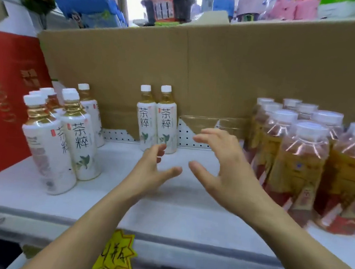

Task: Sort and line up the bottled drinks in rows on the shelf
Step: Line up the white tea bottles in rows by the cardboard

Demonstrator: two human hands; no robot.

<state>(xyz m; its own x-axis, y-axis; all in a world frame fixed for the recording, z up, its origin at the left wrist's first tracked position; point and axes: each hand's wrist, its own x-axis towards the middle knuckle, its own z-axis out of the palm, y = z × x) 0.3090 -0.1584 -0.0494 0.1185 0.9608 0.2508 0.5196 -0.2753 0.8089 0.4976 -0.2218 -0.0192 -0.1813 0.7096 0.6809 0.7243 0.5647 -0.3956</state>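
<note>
Left hand: the left hand (154, 168) hovers over the bare middle of the shelf (164, 211), fingers spread and lightly bent, holding nothing.
Right hand: the right hand (221, 167) hangs just beside it, fingers also spread, empty, thumb pointing left.
Tea pair: two white tea bottles (157, 119) stand upright and touching at the far edge, against the cardboard (222, 73), just beyond the fingertips.
Left cluster: more white bottles (62, 135) stand bunched at the left, not in straight rows, near a red box (3, 98).
Right cluster: amber bottles (301, 160) with yellow-red labels are packed close at the right.
Handling: the bottles look full, so probably fairly heavy and stiff; the smooth sleeves may be slippery, and tall bodies may tip if pushed high.
Grip: best taken round the mid-body, or slid from low down, one in each hand.
</note>
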